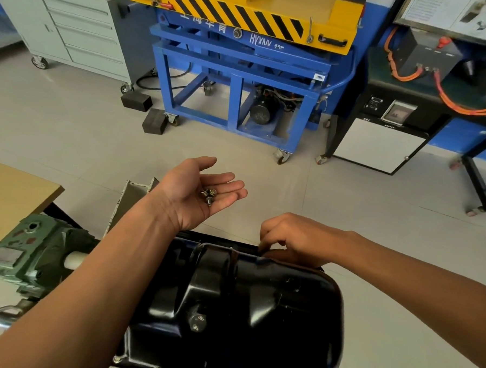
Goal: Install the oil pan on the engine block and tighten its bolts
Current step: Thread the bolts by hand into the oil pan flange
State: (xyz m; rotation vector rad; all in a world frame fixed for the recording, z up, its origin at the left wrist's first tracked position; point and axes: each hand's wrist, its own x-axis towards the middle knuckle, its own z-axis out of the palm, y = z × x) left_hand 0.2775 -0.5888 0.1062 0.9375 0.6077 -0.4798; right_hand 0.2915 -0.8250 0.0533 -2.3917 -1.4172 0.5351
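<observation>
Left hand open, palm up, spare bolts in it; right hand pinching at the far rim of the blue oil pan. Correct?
One error: the oil pan is black, not blue, as the head view shows. The rest stands: the left hand is open, palm up, with bolts in it, and the right hand pinches at the pan's far rim.

1. The left hand (197,192) is lying palm up, fingers loosely spread and slightly curled, cupping small bolts (209,195).
2. The left forearm is reaching forward from the lower left.
3. The right hand (292,239) is facing knuckles up, fingertips pinching downward at the pan (242,305) edge.
4. The right forearm is entering from the lower right.
</observation>
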